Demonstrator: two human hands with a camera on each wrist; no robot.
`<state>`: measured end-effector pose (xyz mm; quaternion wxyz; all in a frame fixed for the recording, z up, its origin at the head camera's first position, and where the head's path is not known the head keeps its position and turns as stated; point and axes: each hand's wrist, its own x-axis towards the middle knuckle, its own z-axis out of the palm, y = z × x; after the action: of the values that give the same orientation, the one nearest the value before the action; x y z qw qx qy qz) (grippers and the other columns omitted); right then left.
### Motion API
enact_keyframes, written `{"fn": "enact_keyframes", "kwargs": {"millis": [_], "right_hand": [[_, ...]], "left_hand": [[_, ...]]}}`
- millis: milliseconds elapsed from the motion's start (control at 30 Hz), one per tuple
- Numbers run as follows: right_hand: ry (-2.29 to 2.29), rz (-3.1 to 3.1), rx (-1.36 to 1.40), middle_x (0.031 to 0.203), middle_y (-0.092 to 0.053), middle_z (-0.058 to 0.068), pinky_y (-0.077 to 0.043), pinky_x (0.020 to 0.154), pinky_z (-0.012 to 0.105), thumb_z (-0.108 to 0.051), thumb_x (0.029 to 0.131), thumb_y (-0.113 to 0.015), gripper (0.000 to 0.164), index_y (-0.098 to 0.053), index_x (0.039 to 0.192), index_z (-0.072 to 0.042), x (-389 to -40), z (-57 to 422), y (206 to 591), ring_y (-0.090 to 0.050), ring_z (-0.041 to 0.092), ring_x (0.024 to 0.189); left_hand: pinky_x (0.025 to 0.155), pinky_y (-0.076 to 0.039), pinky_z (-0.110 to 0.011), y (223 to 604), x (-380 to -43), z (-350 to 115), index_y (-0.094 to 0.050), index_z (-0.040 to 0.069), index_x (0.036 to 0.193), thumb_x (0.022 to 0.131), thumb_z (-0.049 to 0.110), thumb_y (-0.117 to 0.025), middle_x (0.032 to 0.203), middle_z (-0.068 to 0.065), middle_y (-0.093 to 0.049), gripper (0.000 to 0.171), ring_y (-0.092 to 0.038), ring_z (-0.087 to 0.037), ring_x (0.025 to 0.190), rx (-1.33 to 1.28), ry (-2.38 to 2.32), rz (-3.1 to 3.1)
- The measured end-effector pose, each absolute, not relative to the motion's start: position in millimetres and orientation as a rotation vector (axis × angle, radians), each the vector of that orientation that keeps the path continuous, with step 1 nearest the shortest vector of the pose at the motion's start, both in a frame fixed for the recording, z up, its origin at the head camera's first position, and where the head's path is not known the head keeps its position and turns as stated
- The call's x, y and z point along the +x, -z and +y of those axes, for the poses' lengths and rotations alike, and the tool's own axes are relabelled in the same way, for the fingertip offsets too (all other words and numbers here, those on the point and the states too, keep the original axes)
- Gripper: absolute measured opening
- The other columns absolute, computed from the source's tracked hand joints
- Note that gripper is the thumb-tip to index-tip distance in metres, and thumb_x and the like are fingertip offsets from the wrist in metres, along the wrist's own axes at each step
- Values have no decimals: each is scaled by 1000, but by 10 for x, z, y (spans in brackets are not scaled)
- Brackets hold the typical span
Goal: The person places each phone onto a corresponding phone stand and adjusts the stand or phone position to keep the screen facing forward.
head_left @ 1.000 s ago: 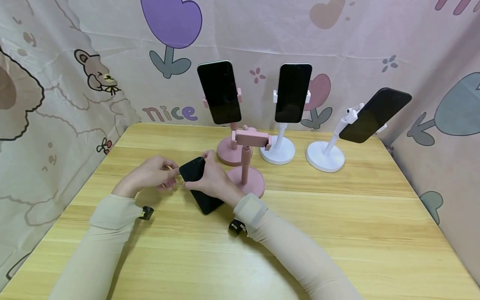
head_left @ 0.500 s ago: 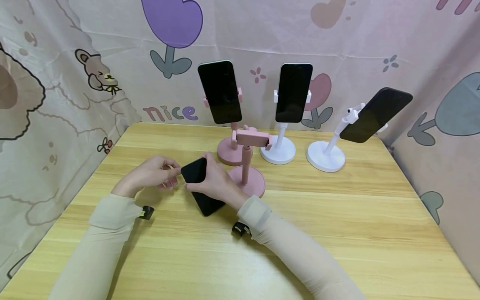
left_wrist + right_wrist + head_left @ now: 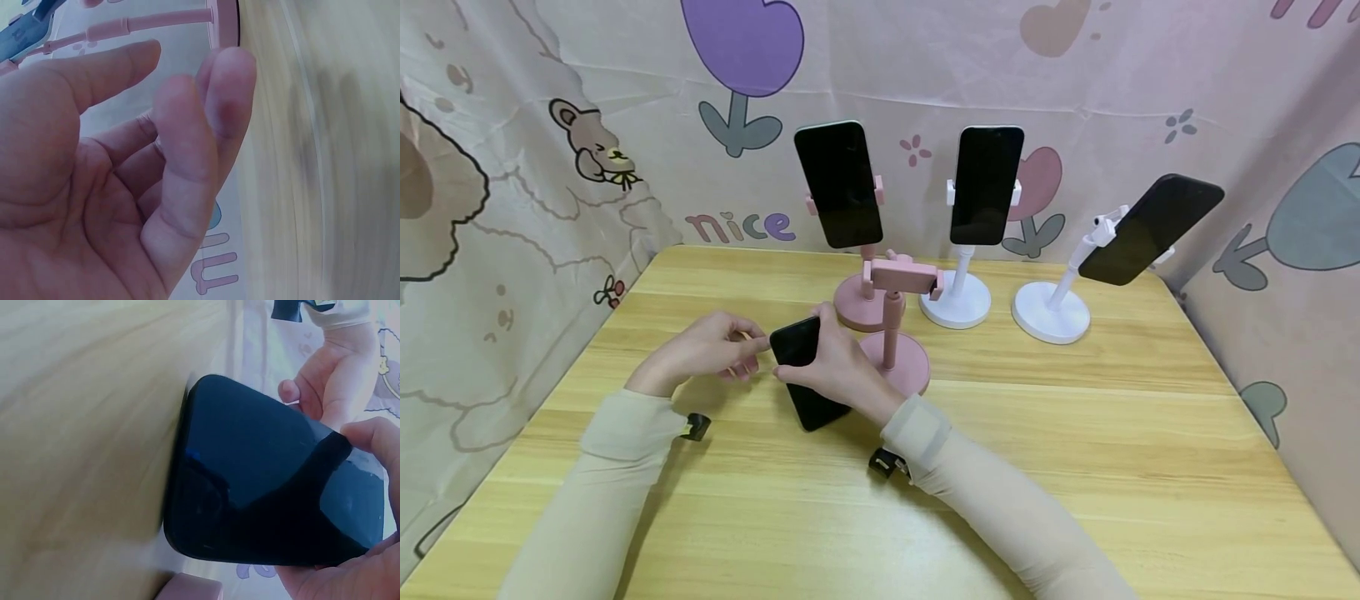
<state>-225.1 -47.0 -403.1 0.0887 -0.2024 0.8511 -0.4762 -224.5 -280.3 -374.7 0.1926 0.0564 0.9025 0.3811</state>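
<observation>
My right hand (image 3: 846, 362) grips a black smartphone (image 3: 814, 408) by its two long edges, thumb on one side and fingers on the other. In the right wrist view the dark screen of the smartphone (image 3: 250, 481) is plain, its lower end close to the table; I cannot tell whether it touches. My left hand (image 3: 711, 350) hovers just left of the phone's upper end, fingers loosely bent. In the left wrist view the left hand (image 3: 119, 175) holds nothing. Right of the phone stands a pink phone stand (image 3: 891, 325) with a bare clamp.
Behind stand another pink stand (image 3: 859, 302) and two white stands, one upright (image 3: 957, 300), one leaning (image 3: 1050, 313). Each carries a phone: left (image 3: 838, 183), middle (image 3: 987, 185), right (image 3: 1152, 229). The wooden table (image 3: 1075, 458) meets a patterned curtain (image 3: 880, 67).
My right hand has drifted slightly right with the smartphone, whose upper end has shifted a little right. The left hand has hardly moved; the stands have not.
</observation>
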Motion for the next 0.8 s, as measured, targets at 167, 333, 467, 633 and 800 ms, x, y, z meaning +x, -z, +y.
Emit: {"fn": "enact_keyframes", "kwargs": {"millis": [167, 333, 467, 633, 800], "right_hand": [[1461, 2521, -600, 109, -68, 9, -61, 72, 24, -33, 85, -91, 82, -38, 145, -13, -2230, -441, 4044, -69, 16, 89], [1499, 2498, -601, 110, -68, 10, -61, 71, 24, -31, 85, -91, 84, -37, 147, -11, -2200, -415, 4025, -70, 16, 89], [1528, 2470, -621, 110, -68, 9, -62, 72, 23, -30, 85, -90, 77, -39, 140, -12, -2178, -403, 4005, -70, 15, 89], [1542, 2466, -648, 110, -68, 8, -61, 74, 22, -30, 86, -90, 74, -40, 137, -11, -2149, -387, 3975, -69, 14, 90], [1568, 2442, -668, 109, -68, 7, -61, 74, 22, -30, 86, -90, 72, -42, 136, -12, -2093, -364, 3899, -70, 13, 90]], "left_hand": [[68, -64, -33, 3746, -2231, -2773, -68, -4, 130, 111, 28, -59, 93, -10, -78, 38, -74, -20, 78, 180, -1059, 2536], [68, -64, -33, 3738, -2215, -2737, -68, -1, 128, 111, 28, -59, 93, -10, -78, 35, -75, -20, 78, 187, -1047, 2538], [68, -65, -35, 3736, -2208, -2716, -70, -1, 125, 110, 25, -59, 92, -14, -78, 32, -75, -21, 76, 205, -1053, 2534], [67, -65, -37, 3731, -2201, -2697, -70, 0, 121, 110, 22, -57, 91, -15, -78, 28, -76, -23, 76, 241, -1049, 2534], [66, -64, -37, 3716, -2196, -2673, -70, 2, 115, 105, 11, -54, 89, -12, -77, 21, -75, -26, 77, 270, -1033, 2536]]}}
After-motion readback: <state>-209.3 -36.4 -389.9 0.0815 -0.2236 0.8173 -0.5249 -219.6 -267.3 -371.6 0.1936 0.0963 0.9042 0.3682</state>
